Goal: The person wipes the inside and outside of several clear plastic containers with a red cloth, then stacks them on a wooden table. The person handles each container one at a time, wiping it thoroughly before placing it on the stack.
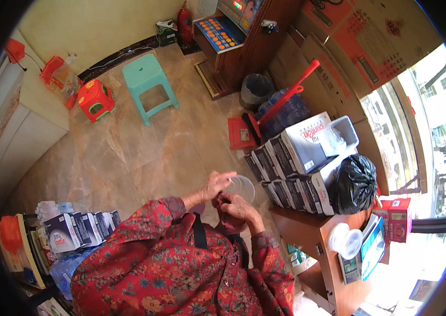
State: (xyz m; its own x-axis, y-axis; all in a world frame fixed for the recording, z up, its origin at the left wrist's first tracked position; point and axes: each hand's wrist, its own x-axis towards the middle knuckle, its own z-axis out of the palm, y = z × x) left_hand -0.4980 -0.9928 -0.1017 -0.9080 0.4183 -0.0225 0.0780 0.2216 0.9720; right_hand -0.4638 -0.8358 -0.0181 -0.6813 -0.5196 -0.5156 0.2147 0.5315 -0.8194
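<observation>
Before my chest, my left hand (212, 187) has its fingers stretched out to the edge of a clear round plastic lid or shallow container (243, 187). My right hand (239, 209) is just below, its fingers curled beside a small dark red thing (218, 200) whose kind is unclear. The round plastic piece lies against or behind the knuckles of my right hand; which hand bears it is hidden. More clear round plastic lids or tubs (344, 241) rest on the wooden cabinet (321, 227) at the right.
Stacked white and dark cartons (306, 150) and a tied black plastic bag (354, 183) stand at the right. Beyond are a red dustpan (240, 132), a bin (256, 91), a turquoise stool (142, 70) and a small red stool (95, 99). A loaded shelf (21, 252) stands at the lower left.
</observation>
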